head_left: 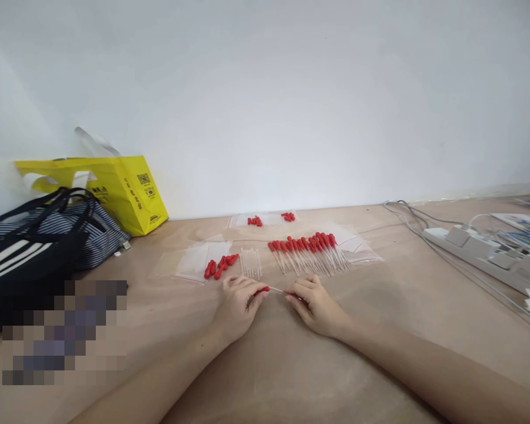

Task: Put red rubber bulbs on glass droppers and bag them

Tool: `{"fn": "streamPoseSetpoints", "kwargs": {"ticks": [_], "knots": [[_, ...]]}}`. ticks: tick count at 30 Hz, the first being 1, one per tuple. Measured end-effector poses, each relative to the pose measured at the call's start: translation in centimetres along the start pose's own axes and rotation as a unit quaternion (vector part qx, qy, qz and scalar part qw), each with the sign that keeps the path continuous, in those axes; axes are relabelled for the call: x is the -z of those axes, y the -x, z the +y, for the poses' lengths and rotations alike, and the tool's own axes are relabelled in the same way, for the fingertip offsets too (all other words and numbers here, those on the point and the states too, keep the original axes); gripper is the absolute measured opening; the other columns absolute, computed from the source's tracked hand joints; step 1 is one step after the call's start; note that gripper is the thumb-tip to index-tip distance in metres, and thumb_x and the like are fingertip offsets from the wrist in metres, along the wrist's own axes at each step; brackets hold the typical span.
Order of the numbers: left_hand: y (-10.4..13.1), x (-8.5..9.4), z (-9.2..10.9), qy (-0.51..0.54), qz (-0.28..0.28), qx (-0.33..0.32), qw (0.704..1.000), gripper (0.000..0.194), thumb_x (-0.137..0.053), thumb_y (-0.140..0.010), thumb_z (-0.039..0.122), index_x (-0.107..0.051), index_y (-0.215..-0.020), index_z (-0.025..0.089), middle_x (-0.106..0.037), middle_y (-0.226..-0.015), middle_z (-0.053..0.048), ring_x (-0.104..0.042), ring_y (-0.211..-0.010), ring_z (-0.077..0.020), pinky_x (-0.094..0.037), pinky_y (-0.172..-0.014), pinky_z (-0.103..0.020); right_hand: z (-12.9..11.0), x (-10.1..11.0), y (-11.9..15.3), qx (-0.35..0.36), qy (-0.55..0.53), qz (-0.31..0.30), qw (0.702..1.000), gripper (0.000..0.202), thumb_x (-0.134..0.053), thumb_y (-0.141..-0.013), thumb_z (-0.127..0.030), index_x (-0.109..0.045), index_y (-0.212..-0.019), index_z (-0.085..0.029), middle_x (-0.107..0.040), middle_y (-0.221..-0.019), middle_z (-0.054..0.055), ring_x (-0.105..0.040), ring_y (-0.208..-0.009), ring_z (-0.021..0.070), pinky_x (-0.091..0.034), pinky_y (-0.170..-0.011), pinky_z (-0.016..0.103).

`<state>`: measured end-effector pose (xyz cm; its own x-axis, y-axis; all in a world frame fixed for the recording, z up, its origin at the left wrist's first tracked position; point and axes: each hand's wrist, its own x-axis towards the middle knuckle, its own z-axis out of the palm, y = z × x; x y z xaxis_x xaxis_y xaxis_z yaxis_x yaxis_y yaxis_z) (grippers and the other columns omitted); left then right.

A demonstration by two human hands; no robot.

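Observation:
My left hand [241, 303] pinches a red rubber bulb [262, 290]. From the bulb's open end a thin clear tube [275, 289] runs across to my right hand [311, 303], whose fingers are closed on its other end. Bulb and tube lie in one line and meet, like a dropper. Just beyond my hands, several loose red bulbs [221, 266] lie beside a row of bare clear tubes [250, 262]. To the right of these, several droppers [311, 250] with red bulbs lie side by side, tubes pointing toward me.
Clear plastic bags [196, 259] lie under the loose bulbs, more bags [357, 244] behind the droppers. Further small red bulbs [255, 221] lie near the wall. A yellow bag [148, 200] and a black bag [35, 265] stand left. A power strip [490, 253] with cables lies right.

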<state>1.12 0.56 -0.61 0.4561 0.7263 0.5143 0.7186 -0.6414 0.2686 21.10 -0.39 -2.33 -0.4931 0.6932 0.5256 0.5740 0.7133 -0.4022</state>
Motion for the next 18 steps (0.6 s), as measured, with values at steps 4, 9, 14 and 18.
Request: {"fn": "streamPoseSetpoints", "kwargs": {"ticks": [4,9,14,18], "knots": [[0.07,0.04,0.04,0.008,0.011,-0.010,1.000,0.014,-0.048,-0.083,0.026,-0.059,-0.078,0.021,-0.064,-0.071,0.003,-0.055,-0.072,-0.0148,-0.024,-0.078,-0.035,0.31,-0.05,-0.02,0.034,0.012,-0.004,0.999,0.019,-0.038,-0.085,-0.017,-0.056,-0.091,-0.016,-0.057,-0.073,0.003,-0.047,-0.066,0.0122,-0.027,-0.068,0.028],[0.24,0.26,0.30,0.016,-0.008,-0.033,0.999,0.016,-0.046,-0.083,0.027,-0.058,-0.074,0.021,-0.061,-0.068,0.004,-0.054,-0.072,-0.0139,-0.021,-0.084,-0.038,0.88,0.34,-0.18,0.101,0.067,0.014,0.993,0.027,-0.036,-0.081,-0.007,-0.057,-0.095,-0.017,-0.056,-0.069,0.002,-0.046,-0.064,0.0121,-0.022,-0.067,0.029],[0.24,0.62,0.68,0.012,-0.034,-0.034,0.999,0.018,-0.044,-0.084,0.025,-0.057,-0.073,0.021,-0.062,-0.068,0.003,-0.054,-0.071,-0.0142,-0.019,-0.086,-0.040,0.99,0.80,-0.36,0.137,0.110,0.021,0.984,0.037,-0.035,-0.076,-0.003,-0.056,-0.102,-0.018,-0.054,-0.066,0.001,-0.044,-0.062,0.0116,-0.020,-0.065,0.029],[0.29,0.55,0.43,0.030,-0.045,-0.025,0.998,0.018,-0.042,-0.085,0.025,-0.057,-0.075,0.021,-0.063,-0.071,0.002,-0.055,-0.072,-0.0142,-0.019,-0.088,-0.040,0.82,0.68,-0.33,0.163,0.132,0.055,0.976,0.036,-0.036,-0.074,-0.002,-0.056,-0.100,-0.016,-0.053,-0.062,0.000,-0.043,-0.060,0.0115,-0.019,-0.063,0.029]]}}
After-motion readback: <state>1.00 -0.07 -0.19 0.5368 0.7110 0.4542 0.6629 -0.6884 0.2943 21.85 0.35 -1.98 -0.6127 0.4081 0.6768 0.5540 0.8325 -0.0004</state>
